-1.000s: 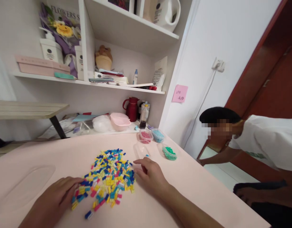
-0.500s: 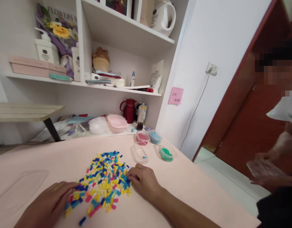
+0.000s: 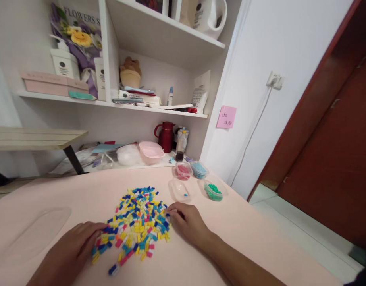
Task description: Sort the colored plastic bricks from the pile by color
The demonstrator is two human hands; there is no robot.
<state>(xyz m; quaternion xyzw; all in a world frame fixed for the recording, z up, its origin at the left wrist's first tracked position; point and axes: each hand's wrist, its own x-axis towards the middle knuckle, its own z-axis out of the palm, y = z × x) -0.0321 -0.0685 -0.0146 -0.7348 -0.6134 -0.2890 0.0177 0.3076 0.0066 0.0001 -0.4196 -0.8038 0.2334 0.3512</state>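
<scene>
A loose pile of small building bricks (image 3: 138,222) in blue, yellow, teal, pink and white lies on the pink tabletop. My left hand (image 3: 68,248) rests at the pile's left edge, fingers stretched forward, the fingertips touching dark blue bricks. At the right edge, my right hand (image 3: 190,222) has its fingers bent and thumb close to the index finger; what lies between the tips is hidden. Just beyond it stands a clear container (image 3: 180,190) with a small blue piece inside. One dark blue brick (image 3: 113,270) sits apart at the near side.
Clear tubs of red pieces (image 3: 183,171), light blue pieces (image 3: 199,170) and green pieces (image 3: 213,192) stand at the back right. A transparent lid (image 3: 37,234) lies on the left. Behind are a pink bowl (image 3: 151,152), a red jug (image 3: 166,137) and a bottle (image 3: 181,147).
The view has shifted slightly left, so the scene sits further right. The person by the door at the right is almost out of view. Both hands stay at the pile's edges.
</scene>
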